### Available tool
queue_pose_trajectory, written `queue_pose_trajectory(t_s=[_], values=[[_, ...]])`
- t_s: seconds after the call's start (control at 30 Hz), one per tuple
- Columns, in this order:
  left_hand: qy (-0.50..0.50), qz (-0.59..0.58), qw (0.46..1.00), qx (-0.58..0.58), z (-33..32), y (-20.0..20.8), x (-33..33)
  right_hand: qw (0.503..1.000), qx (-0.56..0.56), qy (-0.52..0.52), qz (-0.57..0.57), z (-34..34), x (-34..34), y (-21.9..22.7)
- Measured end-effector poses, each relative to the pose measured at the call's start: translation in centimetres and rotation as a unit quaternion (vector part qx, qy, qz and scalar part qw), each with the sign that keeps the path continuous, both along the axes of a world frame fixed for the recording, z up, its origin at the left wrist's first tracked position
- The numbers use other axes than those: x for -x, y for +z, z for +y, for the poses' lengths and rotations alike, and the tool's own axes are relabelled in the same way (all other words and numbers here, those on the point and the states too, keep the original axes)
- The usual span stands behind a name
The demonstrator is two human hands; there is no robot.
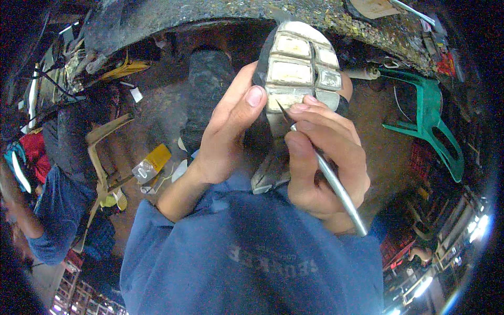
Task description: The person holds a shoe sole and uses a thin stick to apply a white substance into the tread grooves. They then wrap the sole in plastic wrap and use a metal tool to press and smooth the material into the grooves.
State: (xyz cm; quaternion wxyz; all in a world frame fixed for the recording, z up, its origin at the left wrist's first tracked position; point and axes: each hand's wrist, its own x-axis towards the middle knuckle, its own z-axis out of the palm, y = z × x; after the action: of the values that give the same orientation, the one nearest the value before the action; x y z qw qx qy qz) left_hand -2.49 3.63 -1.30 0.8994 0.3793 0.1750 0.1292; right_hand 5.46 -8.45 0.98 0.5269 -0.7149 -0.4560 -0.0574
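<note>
A shoe [289, 71] is held sole-up at the upper middle, its pale sole split into raised blocks with darker grooves. My left hand [226, 131] grips it along the left side, thumb pressed near the sole's edge. Between the fingers and thumb of my right hand [336, 152] is a slim silver-handled tool [341, 191] with a dark pointed tip. That tip rests at or just over the lowest visible pale block. Some of my right fingertips touch the sole. The shoe's upper is mostly hidden, and the tool's exact kind cannot be made out.
A worn, stained bench [184, 16] curves across the far side. At the right is a green plastic chair [428, 105]. To the left are a yellow container [155, 163], a tan frame [97, 149] and a seated person's blue sleeve [58, 231].
</note>
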Motion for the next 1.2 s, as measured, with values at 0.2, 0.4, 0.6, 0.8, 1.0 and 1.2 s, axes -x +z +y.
queue_pose_trajectory(t_s=[0.2, 0.4, 0.6, 0.8, 1.0, 1.2], values=[[0.005, 0.005, 1.0, 0.02, -0.3, 0.9, 0.1, 0.999, -0.003, -0.021, -0.027, 0.4, 0.1, 0.1], [0.014, -0.004, 1.0, -0.005, -0.7, 0.9, -0.1, 0.998, -0.037, -0.04, -0.027, 0.7, 0.2, -0.1], [0.013, 0.007, 0.999, -0.04, -0.7, 0.8, 0.0, 0.999, 0.02, -0.021, -0.027, 0.3, 0.0, 0.6], [0.013, 0.005, 0.999, -0.044, -0.6, 1.1, 0.0, 0.999, 0.01, 0.006, -0.033, 0.3, 0.1, 0.7], [0.017, 0.003, 0.999, -0.04, -0.5, 1.2, 0.1, 0.999, -0.005, -0.037, -0.031, 0.7, 0.3, 0.4], [0.013, 0.011, 0.999, -0.03, -0.5, 1.1, 0.2, 0.997, -0.037, -0.057, -0.031, 1.2, 0.5, 0.0]])
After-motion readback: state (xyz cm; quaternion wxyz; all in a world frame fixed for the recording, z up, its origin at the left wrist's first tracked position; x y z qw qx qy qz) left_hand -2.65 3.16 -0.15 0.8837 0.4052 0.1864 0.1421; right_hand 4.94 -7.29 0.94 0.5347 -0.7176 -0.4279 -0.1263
